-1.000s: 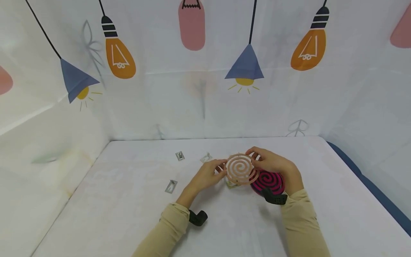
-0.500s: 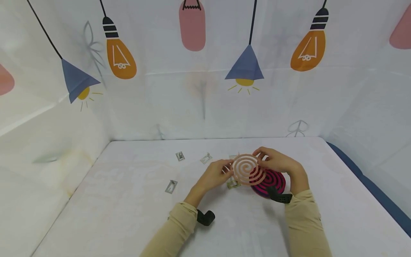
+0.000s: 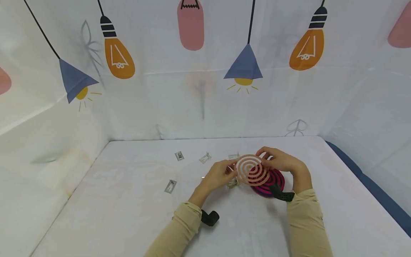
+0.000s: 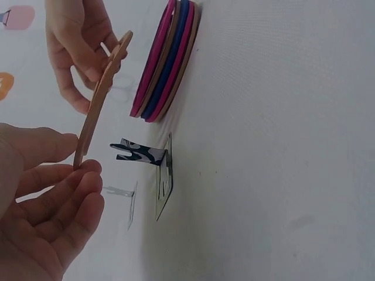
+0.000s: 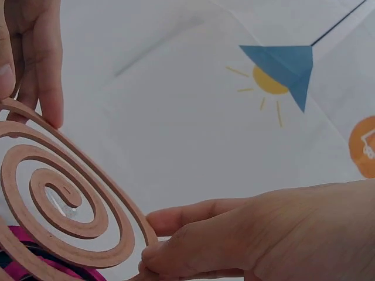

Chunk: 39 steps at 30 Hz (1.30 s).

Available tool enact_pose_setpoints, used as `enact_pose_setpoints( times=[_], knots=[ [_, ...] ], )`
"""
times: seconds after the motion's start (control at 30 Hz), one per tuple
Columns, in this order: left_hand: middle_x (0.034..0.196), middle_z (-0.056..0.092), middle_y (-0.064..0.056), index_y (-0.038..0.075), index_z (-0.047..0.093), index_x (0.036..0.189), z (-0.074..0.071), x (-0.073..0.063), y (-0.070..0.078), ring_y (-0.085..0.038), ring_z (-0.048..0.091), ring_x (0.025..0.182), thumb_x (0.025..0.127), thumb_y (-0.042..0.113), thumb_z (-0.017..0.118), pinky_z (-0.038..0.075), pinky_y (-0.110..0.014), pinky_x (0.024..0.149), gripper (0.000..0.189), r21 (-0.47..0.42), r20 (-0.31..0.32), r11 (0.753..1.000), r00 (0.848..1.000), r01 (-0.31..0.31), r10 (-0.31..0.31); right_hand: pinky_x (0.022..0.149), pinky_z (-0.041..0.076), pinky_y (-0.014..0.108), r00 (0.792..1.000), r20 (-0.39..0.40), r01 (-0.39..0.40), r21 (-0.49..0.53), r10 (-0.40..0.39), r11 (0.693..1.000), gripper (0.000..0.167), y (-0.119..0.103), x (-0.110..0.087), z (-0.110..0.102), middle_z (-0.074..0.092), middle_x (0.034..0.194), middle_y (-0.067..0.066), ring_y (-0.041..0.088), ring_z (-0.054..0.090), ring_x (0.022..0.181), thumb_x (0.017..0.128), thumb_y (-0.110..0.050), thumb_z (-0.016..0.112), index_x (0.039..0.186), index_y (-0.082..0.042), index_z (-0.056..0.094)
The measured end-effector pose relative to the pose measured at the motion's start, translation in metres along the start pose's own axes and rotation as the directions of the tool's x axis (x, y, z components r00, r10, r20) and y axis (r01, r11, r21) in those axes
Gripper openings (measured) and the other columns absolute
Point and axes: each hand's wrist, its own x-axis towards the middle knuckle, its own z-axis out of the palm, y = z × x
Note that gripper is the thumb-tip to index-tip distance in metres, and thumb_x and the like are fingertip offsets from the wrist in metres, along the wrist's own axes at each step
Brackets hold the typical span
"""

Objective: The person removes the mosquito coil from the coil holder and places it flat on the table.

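Note:
A tan mosquito coil (image 5: 76, 231) is held up between both hands, tilted above the table. My left hand (image 3: 219, 175) pinches its left edge between thumb and fingers, which the left wrist view shows close up. On the upper right edge, my right hand (image 3: 282, 160) grips the rim with thumb and fingertips. Just behind and right of the held coil lies a stack of coils (image 4: 167, 64) in magenta, brown and navy. The held coil partly covers this stack in the head view. Below my left fingers stands a metal coil stand (image 4: 165, 184) with an upturned prong.
Several more small metal stands lie about the white table (image 3: 112, 214), among them one at far left (image 3: 170, 186) and one toward the back (image 3: 179, 156). A white patterned sheet (image 3: 173, 103) rises behind the table's back edge.
Both hands and the tan coil have shifted to the right, so the coil now overlaps more of the stack. The metal stands left of it show more fully.

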Motion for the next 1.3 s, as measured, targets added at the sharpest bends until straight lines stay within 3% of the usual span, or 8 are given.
enact_pose_setpoints(
  times=[0.17, 0.43, 0.9, 1.3],
  knots=[
    [0.098, 0.070, -0.010, 0.001, 0.058, 0.126, 0.008, 0.004, 0.001, -0.015, 0.066, 0.082, 0.088, 0.010, 0.063, 0.048, -0.013, 0.068, 0.040, -0.006, 0.020, 1.000, 1.000, 0.004, -0.004, 0.071, 0.052, 0.034, 0.999, -0.025, -0.040, -0.046, 0.039, 0.998, 0.027, 0.003, -0.004, -0.002, 0.060, 0.100, 0.021, 0.019, 0.061, 0.081, 0.094, -0.007, 0.052, 0.119, 0.002, 0.051],
    [0.099, 0.070, -0.006, 0.006, 0.059, 0.126, 0.015, 0.009, 0.007, -0.011, 0.065, 0.082, 0.088, 0.014, 0.063, 0.047, -0.013, 0.068, 0.039, 0.075, 0.045, 0.997, 0.999, 0.008, -0.011, 0.067, 0.049, 0.032, 0.995, -0.070, -0.077, -0.049, 0.073, 0.996, 0.022, 0.009, -0.008, -0.006, 0.061, 0.093, 0.016, 0.018, 0.059, 0.075, 0.091, -0.004, 0.052, 0.112, 0.003, 0.055],
    [0.095, 0.069, -0.003, 0.008, 0.060, 0.126, 0.027, 0.018, 0.015, -0.009, 0.063, 0.081, 0.089, 0.018, 0.062, 0.045, -0.013, 0.067, 0.038, 0.211, 0.068, 0.978, 0.998, -0.006, -0.008, 0.077, 0.054, 0.038, 0.982, -0.062, -0.181, -0.044, 0.178, 0.983, 0.026, 0.015, -0.015, -0.011, 0.061, 0.100, 0.015, 0.018, 0.061, 0.085, 0.092, -0.007, 0.049, 0.115, 0.003, 0.055],
    [0.095, 0.068, -0.003, 0.008, 0.060, 0.126, 0.033, 0.022, 0.022, -0.008, 0.061, 0.080, 0.090, 0.021, 0.061, 0.043, -0.013, 0.064, 0.038, 0.227, 0.080, 0.974, 0.997, -0.012, -0.007, 0.078, 0.054, 0.040, 0.972, -0.074, -0.224, -0.039, 0.221, 0.974, 0.027, 0.020, -0.020, -0.014, 0.061, 0.100, 0.014, 0.017, 0.060, 0.084, 0.095, -0.011, 0.048, 0.117, 0.003, 0.055]
  ],
)
